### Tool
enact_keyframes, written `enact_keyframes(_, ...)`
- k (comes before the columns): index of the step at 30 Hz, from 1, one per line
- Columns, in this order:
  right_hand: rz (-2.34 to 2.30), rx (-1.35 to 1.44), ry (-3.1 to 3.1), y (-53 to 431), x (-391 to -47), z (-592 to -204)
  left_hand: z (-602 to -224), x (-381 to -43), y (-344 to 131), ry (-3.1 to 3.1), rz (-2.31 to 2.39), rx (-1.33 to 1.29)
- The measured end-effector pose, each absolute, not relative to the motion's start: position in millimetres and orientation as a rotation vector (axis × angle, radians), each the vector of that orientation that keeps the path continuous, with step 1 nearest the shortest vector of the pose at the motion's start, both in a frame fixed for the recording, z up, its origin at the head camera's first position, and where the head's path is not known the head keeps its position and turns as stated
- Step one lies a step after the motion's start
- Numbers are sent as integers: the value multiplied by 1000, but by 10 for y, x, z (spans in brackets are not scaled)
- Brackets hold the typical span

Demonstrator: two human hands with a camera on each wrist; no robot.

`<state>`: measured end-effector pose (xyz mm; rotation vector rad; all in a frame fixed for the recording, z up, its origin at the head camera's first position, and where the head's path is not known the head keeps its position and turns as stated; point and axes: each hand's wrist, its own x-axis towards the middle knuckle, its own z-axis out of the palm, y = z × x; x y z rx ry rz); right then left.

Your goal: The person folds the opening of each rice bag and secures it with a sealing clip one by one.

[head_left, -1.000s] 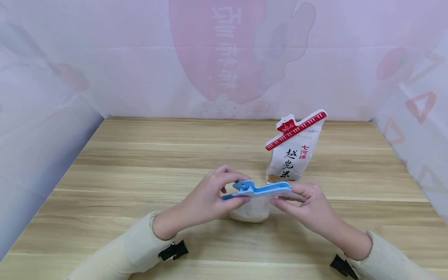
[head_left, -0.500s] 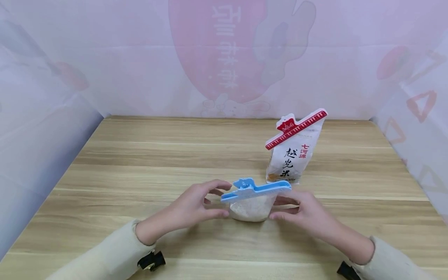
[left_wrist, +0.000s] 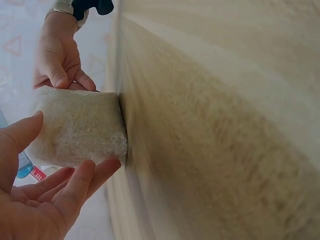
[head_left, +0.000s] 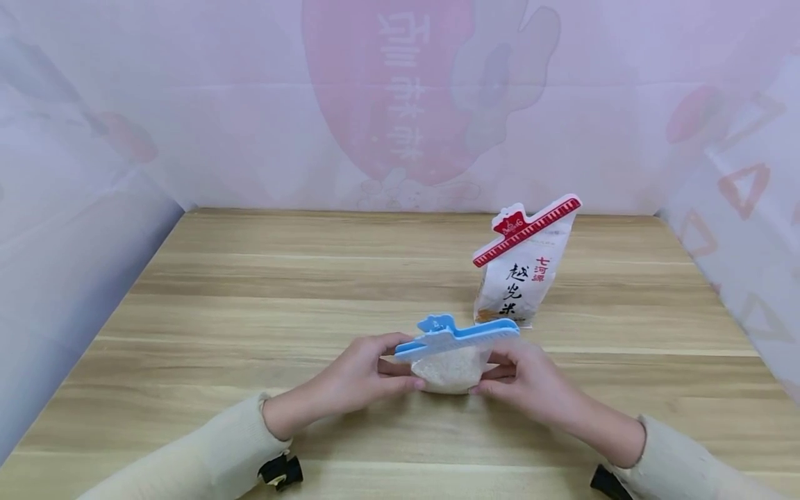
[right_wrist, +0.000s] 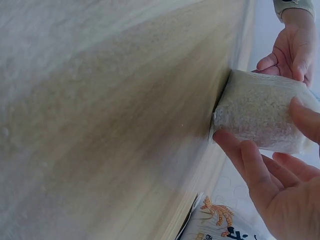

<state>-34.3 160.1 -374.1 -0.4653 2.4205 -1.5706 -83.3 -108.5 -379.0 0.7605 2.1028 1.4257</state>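
A clear bag of rice (head_left: 451,369) stands on the wooden table, its top closed by a long light-blue bag clip (head_left: 462,338). My left hand (head_left: 351,373) holds the bag's left side, with the thumb on the front and the fingers along the side. On the other side my right hand (head_left: 531,378) grips the bag in the same way. Both wrist views show the rice grains through the plastic of the bag (left_wrist: 80,127), between the two hands. The bag's back is hidden in the head view.
Behind and to the right stands a white printed rice bag (head_left: 523,285) with a slanted red-and-white bag clip (head_left: 528,232) across its top. Pale printed cloth (head_left: 250,139) walls the table (head_left: 281,264) at the back and sides.
My left hand let go of the blue clip, moved off to the left, then came back to the bag's lower left side. My right hand slid lower on the right side.
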Motion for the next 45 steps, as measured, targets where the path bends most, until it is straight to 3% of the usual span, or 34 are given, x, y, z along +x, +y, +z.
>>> enact_keyframes(31, -1566, -670, 2492, 1366, -816, -3811, -3828, -1097, -1338, 2202, 1458, 667)
enact_keyframes(45, -1548, -550, 2519, 1201, -1059, -3765, -3806, -1313, -1452, 2295, 1455, 615)
